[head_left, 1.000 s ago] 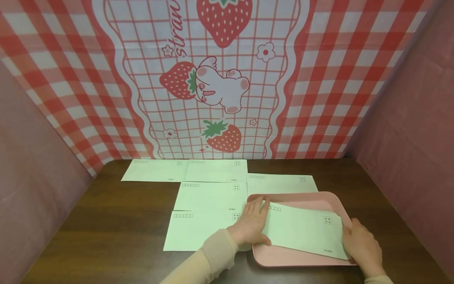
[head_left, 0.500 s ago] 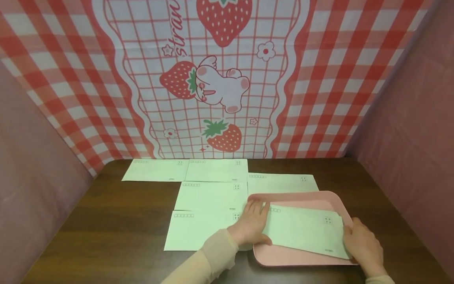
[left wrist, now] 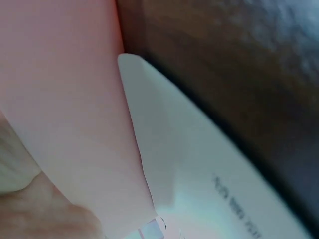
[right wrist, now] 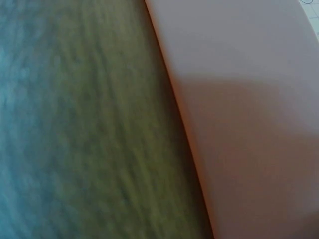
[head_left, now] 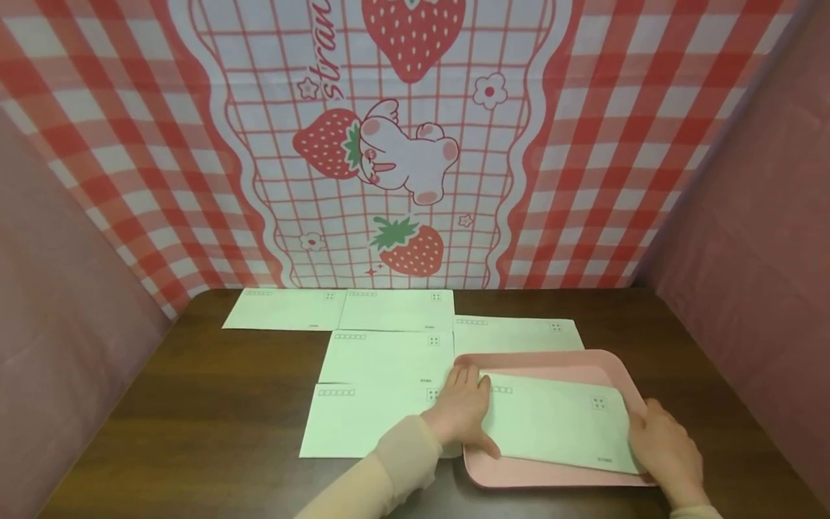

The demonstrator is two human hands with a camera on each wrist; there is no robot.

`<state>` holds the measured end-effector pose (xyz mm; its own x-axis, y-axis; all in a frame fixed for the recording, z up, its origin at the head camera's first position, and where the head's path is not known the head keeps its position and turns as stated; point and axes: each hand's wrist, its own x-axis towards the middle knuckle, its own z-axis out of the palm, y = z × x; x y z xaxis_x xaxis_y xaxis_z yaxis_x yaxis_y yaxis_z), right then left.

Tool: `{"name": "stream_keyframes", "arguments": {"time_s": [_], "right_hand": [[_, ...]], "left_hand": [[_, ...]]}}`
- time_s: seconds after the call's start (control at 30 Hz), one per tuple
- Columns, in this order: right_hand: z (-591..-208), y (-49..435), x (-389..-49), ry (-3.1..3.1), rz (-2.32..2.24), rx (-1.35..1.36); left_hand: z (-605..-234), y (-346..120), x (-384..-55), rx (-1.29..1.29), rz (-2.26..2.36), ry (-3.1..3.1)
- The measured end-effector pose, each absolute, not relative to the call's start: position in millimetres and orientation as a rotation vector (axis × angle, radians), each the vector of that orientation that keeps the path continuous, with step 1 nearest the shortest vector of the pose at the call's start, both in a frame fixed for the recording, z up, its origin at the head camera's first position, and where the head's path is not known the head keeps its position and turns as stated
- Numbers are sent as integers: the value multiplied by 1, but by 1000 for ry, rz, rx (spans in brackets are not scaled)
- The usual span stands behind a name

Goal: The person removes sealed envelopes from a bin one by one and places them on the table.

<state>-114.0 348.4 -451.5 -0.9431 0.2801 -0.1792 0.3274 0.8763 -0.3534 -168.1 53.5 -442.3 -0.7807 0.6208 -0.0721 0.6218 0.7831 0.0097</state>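
Presently in the pink tray (head_left: 558, 478): a white envelope (head_left: 558, 425), face up and slightly askew, its left end partly hidden by a hand; whether more lie beneath cannot be told.
Left hand (head_left: 462, 411): extended fingers lie over the tray's left rim, thumb reaching to the near side; this grip looks spread, pressing rather than closing on anything.
Right hand (head_left: 668, 447): at the tray's right rim, its thumb by the envelope's right end; how tight this grip is, and whether it has tray, paper or both, cannot be told.
Desk (head_left: 194, 418): bears the tray on the right and five laid-out envelopes (head_left: 387, 358) left of it and beyond; the far right one is partly hidden behind the tray.
Step in hand: apparently evening up the tray's contents between both hands, with others already set out in rows.
Next move: probably calls for freeing one envelope by its edge, gently, while keeping the tray from nudging the near envelope (head_left: 369, 422) beside it.
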Motion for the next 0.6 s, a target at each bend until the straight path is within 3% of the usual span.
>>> {"name": "stream_keyframes", "arguments": {"time_s": [0.6], "right_hand": [[-451, 346, -113, 2942, -576, 492]], "left_hand": [[-445, 52, -169, 1052, -4, 2985]]}}
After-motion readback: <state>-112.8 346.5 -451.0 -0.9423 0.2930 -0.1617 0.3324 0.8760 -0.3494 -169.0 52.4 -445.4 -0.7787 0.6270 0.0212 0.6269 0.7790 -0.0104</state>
